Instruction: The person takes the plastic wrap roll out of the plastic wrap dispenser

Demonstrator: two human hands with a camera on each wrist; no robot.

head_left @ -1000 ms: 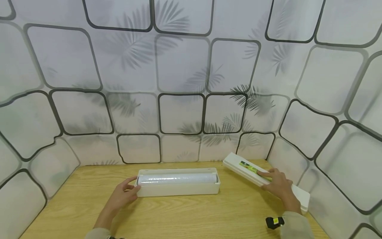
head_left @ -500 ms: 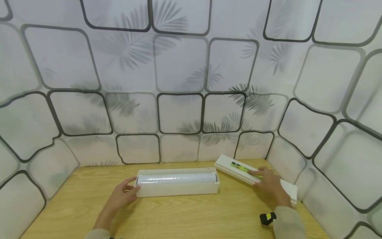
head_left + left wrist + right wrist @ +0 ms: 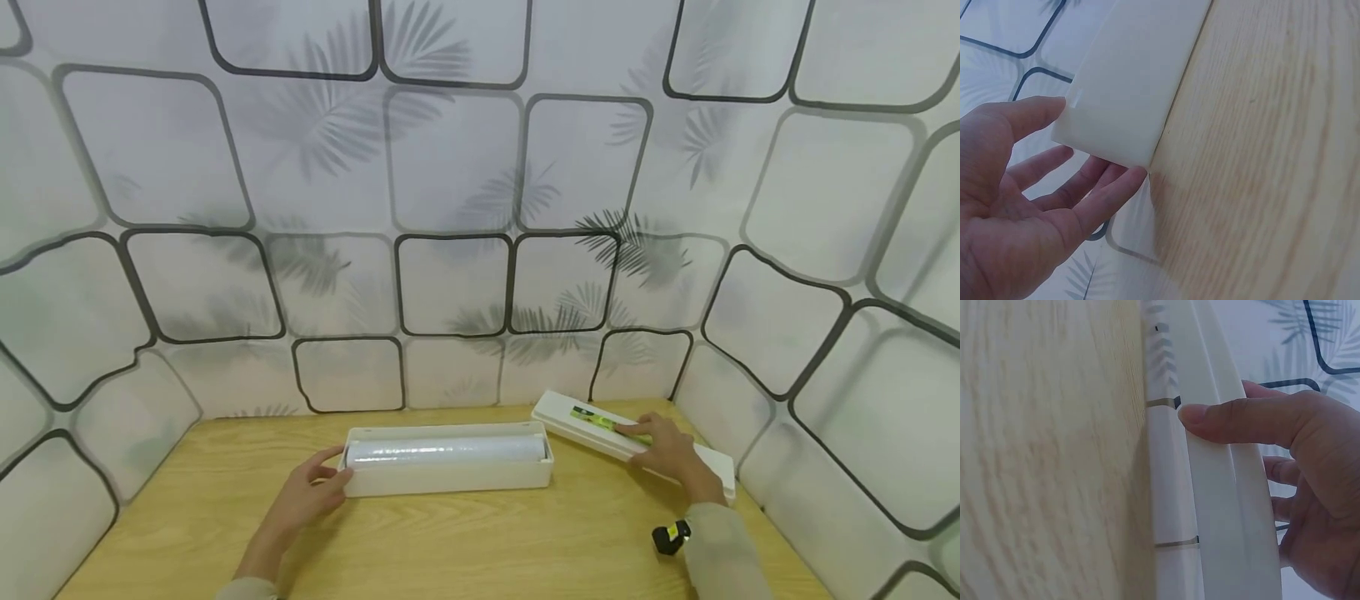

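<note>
An uncovered long white plastic box (image 3: 450,478) stands on the table, with a roll of clear plastic wrap (image 3: 450,450) lying along its inside. My left hand (image 3: 303,496) holds the box's left end between thumb and fingers. In the left wrist view, fingertips (image 3: 1138,176) touch the edges of that box end (image 3: 1129,81). To the right, my right hand (image 3: 667,454) grips a long white lid (image 3: 558,410) by its long sides, across a green label (image 3: 592,417). The right wrist view shows the thumb (image 3: 1241,422) on one side of the lid (image 3: 1229,506), with the other fingers behind it.
The light wood table (image 3: 420,550) meets a patterned white backdrop (image 3: 457,375) at the back and sides. A small black device with a yellow mark (image 3: 670,537) sits at my right wrist. The lid slants close beside the box's right end.
My right hand has brought the lid leftward, closer to the box's right end; that motion has slowed. My left hand and the box have stayed in place.
</note>
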